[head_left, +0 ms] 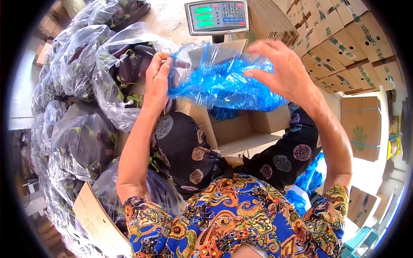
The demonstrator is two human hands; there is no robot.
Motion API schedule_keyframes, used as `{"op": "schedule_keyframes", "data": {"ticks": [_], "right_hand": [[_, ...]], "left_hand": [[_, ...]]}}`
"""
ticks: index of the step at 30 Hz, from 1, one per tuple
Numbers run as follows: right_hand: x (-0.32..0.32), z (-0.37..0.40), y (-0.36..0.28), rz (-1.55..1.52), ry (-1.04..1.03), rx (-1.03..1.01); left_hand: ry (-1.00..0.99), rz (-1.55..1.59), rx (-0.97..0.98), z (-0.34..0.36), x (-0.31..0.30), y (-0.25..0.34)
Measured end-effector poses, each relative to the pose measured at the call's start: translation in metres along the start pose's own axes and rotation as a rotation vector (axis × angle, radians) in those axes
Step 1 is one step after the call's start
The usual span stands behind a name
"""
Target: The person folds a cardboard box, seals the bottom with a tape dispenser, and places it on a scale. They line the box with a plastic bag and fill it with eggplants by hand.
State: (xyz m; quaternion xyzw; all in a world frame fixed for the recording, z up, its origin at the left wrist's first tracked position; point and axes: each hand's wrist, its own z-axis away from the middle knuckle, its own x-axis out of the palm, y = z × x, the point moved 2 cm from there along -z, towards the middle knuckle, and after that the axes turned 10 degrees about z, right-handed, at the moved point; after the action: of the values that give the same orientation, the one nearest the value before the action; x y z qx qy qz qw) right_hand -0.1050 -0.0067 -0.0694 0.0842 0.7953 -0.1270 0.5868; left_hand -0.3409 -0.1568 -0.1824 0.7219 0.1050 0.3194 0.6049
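Note:
A crumpled blue plastic bag (232,84) is stretched out in front of me, above an open cardboard box (241,129). My left hand (158,79) is closed on the bag's left end, fingers pinched together. Over the bag's right part is my right hand (282,66), its thumb and fingers apart; nothing shows between them. Just left of my left hand, an open clear bag (122,103) holds dark purple eggplants (134,64).
Several clear bags of eggplants (81,137) are piled at the left. A scale display (217,17) stands at the top. Stacked cartons (344,47) fill the upper right. A cardboard flap (99,219) juts up at the lower left. More blue plastic (312,176) lies at the right.

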Motion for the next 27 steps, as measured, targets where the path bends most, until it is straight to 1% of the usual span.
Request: {"op": "schedule_keyframes", "data": {"ticks": [1,4,5,8,9,12,14,16,18,19,20,22,24,25,26,27], "right_hand": [[0.002,-0.007,0.003,0.02,0.07,-0.045],[0.027,-0.031,0.024,0.152,0.159,-0.025],[0.035,-0.036,0.027,0.127,0.016,0.033],[0.046,-0.024,0.007,-0.021,0.047,0.075],[0.041,-0.014,-0.003,0.004,0.048,0.068],[0.039,0.021,-0.031,0.043,0.045,0.043],[0.053,0.048,-0.033,0.009,-0.276,0.046],[0.06,0.065,-0.041,0.043,-0.533,0.027],[0.055,0.079,-0.052,-0.155,-0.581,-0.14],[0.049,0.081,-0.061,-0.208,-0.793,-0.254],[0.037,0.08,-0.07,-0.387,-0.815,-0.294],[0.02,0.07,-0.081,-0.401,-0.601,-0.344],[0.025,0.052,-0.073,-0.399,-0.431,-0.248],[0.02,0.034,-0.064,-0.397,-0.306,-0.123],[0.023,0.022,-0.053,-0.202,-0.063,-0.112],[0.026,0.008,-0.04,-0.222,0.057,0.024]], "left_hand": [[-0.036,-0.016,0.02,0.0,0.002,0.003],[-0.152,-0.072,0.106,0.002,0.011,0.02],[-0.17,-0.101,0.141,0.004,0.014,0.026],[-0.061,-0.203,0.235,0.007,0.009,0.03],[-0.04,-0.138,0.199,0.011,0.008,0.032],[0.136,-0.083,0.159,0.003,-0.01,0.013],[0.188,-0.024,0.101,0.0,-0.019,-0.001],[0.241,0.089,0.047,-0.005,-0.027,-0.016],[0.203,0.11,0.051,-0.008,-0.03,-0.022],[0.198,0.109,0.043,-0.009,-0.031,-0.026],[0.19,0.106,0.036,-0.011,-0.032,-0.028],[0.166,0.122,0.021,-0.012,-0.032,-0.031],[0.139,0.111,-0.004,-0.008,-0.029,-0.027],[0.131,0.055,0.029,-0.007,-0.029,-0.025],[0.122,0.0,0.063,-0.005,-0.028,-0.023],[0.113,-0.057,0.097,-0.004,-0.027,-0.02]]}}
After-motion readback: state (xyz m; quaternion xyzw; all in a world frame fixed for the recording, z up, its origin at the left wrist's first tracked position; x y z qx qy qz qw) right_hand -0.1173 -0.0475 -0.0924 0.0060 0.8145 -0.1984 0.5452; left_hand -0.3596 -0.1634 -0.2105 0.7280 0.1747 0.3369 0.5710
